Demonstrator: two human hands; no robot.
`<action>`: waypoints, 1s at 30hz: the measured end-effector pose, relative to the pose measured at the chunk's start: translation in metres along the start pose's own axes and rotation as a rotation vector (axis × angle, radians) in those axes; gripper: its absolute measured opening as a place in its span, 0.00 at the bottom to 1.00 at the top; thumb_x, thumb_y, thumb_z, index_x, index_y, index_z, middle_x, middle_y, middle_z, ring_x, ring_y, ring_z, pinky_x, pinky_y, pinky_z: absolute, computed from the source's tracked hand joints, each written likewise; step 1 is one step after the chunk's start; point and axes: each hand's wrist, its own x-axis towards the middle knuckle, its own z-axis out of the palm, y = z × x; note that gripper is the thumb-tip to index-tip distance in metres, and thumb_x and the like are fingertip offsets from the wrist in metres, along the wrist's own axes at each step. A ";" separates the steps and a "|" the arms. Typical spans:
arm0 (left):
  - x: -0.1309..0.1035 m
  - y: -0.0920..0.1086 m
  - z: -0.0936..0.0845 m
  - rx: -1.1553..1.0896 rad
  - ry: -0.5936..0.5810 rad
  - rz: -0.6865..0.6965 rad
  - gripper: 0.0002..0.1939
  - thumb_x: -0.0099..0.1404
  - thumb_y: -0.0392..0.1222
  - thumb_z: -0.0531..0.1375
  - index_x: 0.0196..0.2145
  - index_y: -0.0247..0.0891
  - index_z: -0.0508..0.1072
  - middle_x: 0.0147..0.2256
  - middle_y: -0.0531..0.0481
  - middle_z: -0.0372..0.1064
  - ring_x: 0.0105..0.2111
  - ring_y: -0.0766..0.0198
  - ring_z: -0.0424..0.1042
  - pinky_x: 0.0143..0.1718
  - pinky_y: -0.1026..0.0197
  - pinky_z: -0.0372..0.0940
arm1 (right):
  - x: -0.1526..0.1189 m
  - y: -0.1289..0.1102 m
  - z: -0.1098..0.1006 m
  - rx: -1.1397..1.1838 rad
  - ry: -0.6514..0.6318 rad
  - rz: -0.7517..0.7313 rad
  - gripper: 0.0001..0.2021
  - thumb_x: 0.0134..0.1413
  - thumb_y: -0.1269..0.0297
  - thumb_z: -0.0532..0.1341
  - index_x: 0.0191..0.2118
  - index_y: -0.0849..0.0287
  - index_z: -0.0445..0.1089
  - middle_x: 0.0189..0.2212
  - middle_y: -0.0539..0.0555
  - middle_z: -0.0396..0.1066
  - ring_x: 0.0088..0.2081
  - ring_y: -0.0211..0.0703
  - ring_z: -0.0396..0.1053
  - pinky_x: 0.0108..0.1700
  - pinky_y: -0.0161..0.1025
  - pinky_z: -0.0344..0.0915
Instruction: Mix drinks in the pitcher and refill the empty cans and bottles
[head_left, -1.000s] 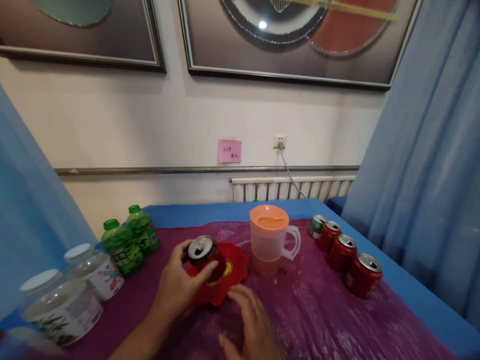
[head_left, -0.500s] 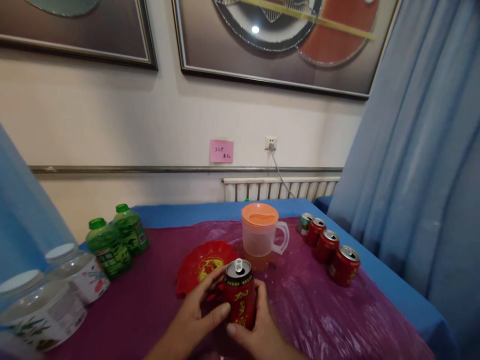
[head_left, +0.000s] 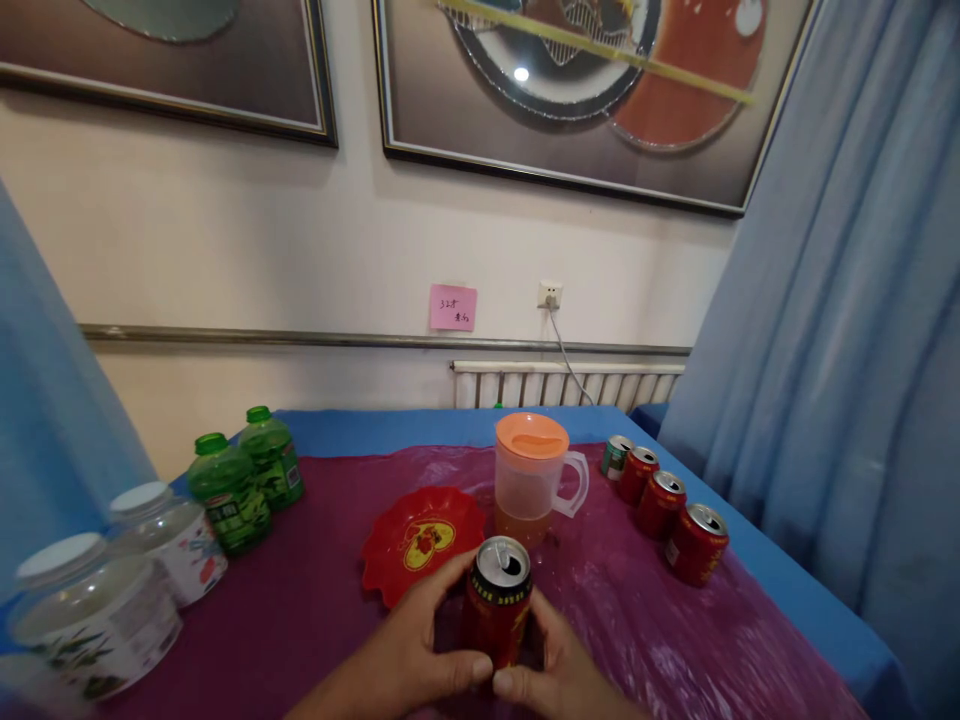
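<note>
A red can (head_left: 496,612) with a black-and-yellow band and an opened silver top stands upright between my two hands near the front of the table. My left hand (head_left: 424,640) wraps its left side, with the thumb across the front. On the right side my right hand (head_left: 559,655) grips it, its thumb close to the left thumb. Just behind the can are a red scalloped plate (head_left: 381,545) with a yellow print and a clear pitcher (head_left: 517,485) with an orange lid, some amber liquid low inside.
Three red cans (head_left: 697,545) and a green can (head_left: 616,457) line the right side. Two green bottles (head_left: 229,500) and two white-lidded jars (head_left: 97,610) stand at the left. Purple plastic (head_left: 300,580) covers much of the blue-covered table (head_left: 367,425).
The can has turned between my hands, so its large yellow characters have moved from the front to the right side. The view has shifted slightly.
</note>
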 end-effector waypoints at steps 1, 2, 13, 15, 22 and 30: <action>0.000 0.002 0.000 0.008 -0.012 0.005 0.46 0.53 0.53 0.72 0.66 0.44 0.62 0.64 0.40 0.65 0.62 0.43 0.65 0.66 0.42 0.57 | 0.001 0.000 -0.002 -0.007 0.002 0.002 0.46 0.41 0.34 0.70 0.62 0.55 0.63 0.57 0.59 0.73 0.59 0.57 0.69 0.61 0.53 0.63; 0.001 0.004 -0.001 0.017 -0.013 0.014 0.45 0.53 0.52 0.72 0.65 0.44 0.63 0.63 0.41 0.66 0.61 0.44 0.66 0.65 0.43 0.59 | 0.001 0.002 -0.003 -0.003 0.008 -0.007 0.46 0.40 0.34 0.71 0.61 0.55 0.63 0.57 0.60 0.72 0.59 0.58 0.69 0.61 0.54 0.63; 0.041 0.007 -0.081 0.378 0.701 0.040 0.40 0.46 0.53 0.71 0.56 0.36 0.71 0.53 0.38 0.75 0.55 0.42 0.73 0.59 0.43 0.65 | -0.015 0.042 -0.050 -0.239 0.702 0.022 0.27 0.52 0.43 0.68 0.52 0.55 0.69 0.50 0.61 0.75 0.49 0.53 0.75 0.51 0.49 0.72; 0.046 -0.011 -0.094 0.444 0.767 0.015 0.39 0.47 0.55 0.71 0.55 0.36 0.71 0.54 0.38 0.75 0.54 0.42 0.74 0.58 0.45 0.66 | -0.011 0.035 -0.066 -0.296 0.821 -0.013 0.29 0.51 0.44 0.68 0.54 0.55 0.67 0.52 0.61 0.73 0.50 0.54 0.74 0.51 0.49 0.72; 0.041 -0.072 -0.096 0.630 0.725 -0.034 0.37 0.51 0.55 0.70 0.56 0.40 0.72 0.54 0.39 0.75 0.54 0.42 0.72 0.57 0.45 0.65 | 0.037 -0.005 -0.114 -0.470 0.918 -0.124 0.35 0.48 0.43 0.68 0.58 0.57 0.64 0.58 0.62 0.68 0.56 0.54 0.69 0.55 0.48 0.67; 0.035 -0.080 -0.092 0.715 0.639 0.105 0.33 0.53 0.50 0.70 0.56 0.44 0.71 0.54 0.43 0.75 0.54 0.43 0.70 0.59 0.43 0.62 | 0.083 -0.019 -0.125 -0.503 0.784 -0.106 0.29 0.48 0.31 0.63 0.27 0.57 0.67 0.23 0.48 0.67 0.28 0.41 0.64 0.33 0.37 0.63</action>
